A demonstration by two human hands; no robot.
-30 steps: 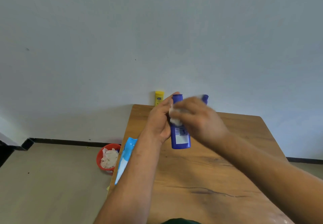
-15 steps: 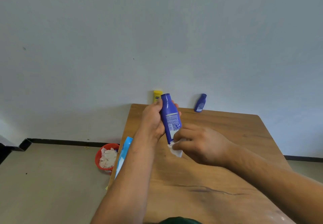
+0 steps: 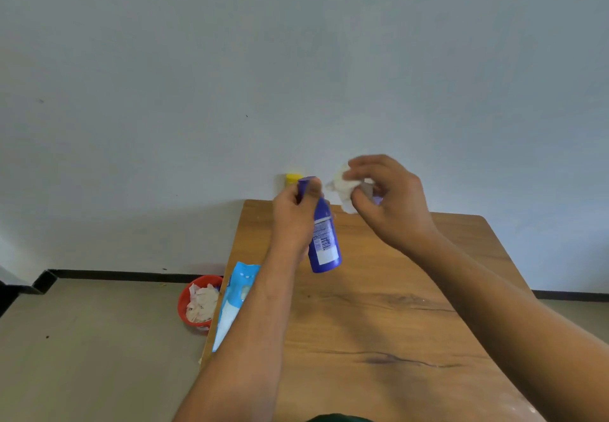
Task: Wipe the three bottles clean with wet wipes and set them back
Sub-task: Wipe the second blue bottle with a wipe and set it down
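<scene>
Low at the left of the frame a red bowl (image 3: 198, 303) sits on the floor, full of crumpled used wipes (image 3: 202, 303). Just right of it, a blue wipes pack (image 3: 234, 299) lies along the left edge of the wooden table (image 3: 379, 322), partly under the left forearm. Near the centre, the left hand (image 3: 291, 220) is closed around the upper part of a blue bottle (image 3: 323, 240), held off the table, tilted, its white label facing the camera. Behind that hand, at the table's far edge by the wall, a yellow bottle (image 3: 292, 178) peeks out. Right of centre, the right hand (image 3: 392, 197) is raised, fingers pinched on a bunched white wipe (image 3: 344, 189), which is just beside the blue bottle's cap without touching it. A second blue bottle (image 3: 376, 199) is mostly hidden behind the right hand.
</scene>
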